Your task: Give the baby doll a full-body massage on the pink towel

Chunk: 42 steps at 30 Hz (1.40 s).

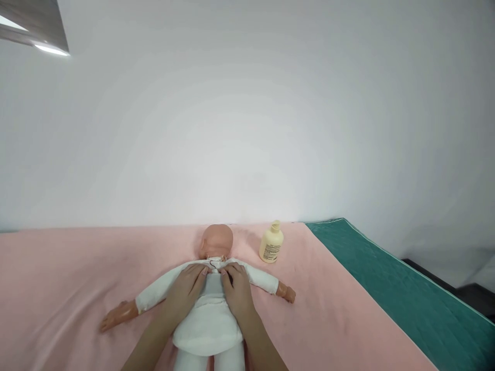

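A baby doll (209, 324) with a white cloth body lies on a pink cloth (328, 319), its bald head toward the wall and its arms spread out sideways. My left hand (189, 286) rests on the doll's upper back at the left, fingers together and pointing toward the neck. On the right side of the upper back lies my right hand (235, 288), its fingers slightly bent. Both hands touch the white fabric and hold nothing. Between them a dark thread shows below the neck.
A pale yellow pump bottle (271, 243) stands right of the doll's head. Green fabric (386, 283) shows at the right, with dark objects (475, 299) beyond it. A white wall (247, 113) rises behind.
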Motion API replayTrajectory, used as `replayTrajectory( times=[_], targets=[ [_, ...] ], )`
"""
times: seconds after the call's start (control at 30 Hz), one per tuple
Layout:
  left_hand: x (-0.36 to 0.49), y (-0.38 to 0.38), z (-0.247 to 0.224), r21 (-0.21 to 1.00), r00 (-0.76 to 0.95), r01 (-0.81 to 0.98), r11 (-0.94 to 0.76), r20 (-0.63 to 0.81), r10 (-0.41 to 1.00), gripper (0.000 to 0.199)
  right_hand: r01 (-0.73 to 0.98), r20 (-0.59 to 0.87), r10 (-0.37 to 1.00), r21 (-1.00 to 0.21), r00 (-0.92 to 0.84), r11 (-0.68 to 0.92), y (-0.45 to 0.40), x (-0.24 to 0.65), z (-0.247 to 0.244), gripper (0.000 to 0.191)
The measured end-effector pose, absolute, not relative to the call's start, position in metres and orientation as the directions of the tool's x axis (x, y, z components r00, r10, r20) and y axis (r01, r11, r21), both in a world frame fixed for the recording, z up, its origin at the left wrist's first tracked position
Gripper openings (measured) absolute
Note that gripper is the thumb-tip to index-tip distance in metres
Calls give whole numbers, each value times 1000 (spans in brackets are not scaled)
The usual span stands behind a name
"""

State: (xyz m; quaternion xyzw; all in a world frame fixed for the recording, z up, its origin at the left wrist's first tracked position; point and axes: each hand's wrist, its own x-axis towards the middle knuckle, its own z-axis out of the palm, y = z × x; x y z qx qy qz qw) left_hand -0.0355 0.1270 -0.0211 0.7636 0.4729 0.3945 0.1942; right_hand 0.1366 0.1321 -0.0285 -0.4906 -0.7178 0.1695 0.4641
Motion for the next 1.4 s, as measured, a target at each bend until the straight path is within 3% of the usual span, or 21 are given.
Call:
replayTrajectory(
  times=[0.23, 0.47, 0.8, 1.03, 1.27, 1.4],
  targets=[
    [-36, 128, -22, 621, 214, 598, -506, 485, 848, 39, 463, 566, 819, -703, -97, 540, 128, 140, -30, 22],
    [-35, 128, -21, 623, 212, 612, -487, 464, 860, 40, 525, 528, 843, -690, -108, 499, 131, 138, -30, 25],
    [-36, 130, -23, 523, 242, 680, -514, 502, 830, 35, 560, 507, 852, -672, -129, 485, 130, 140, -32, 28],
    [-35, 130, -23, 549, 242, 670, -499, 474, 846, 38, 572, 488, 863, -674, -131, 468, 132, 138, -33, 29],
    [-45, 125, -9, 617, 181, 644, -453, 452, 873, 37, 412, 486, 868, -773, -103, 482, 118, 153, -24, 35],
    [-56, 102, 27, 709, 287, 585, -394, 273, 918, 34, 340, 438, 872, -803, -219, 489, 104, 167, 2, 26]
  ],
)
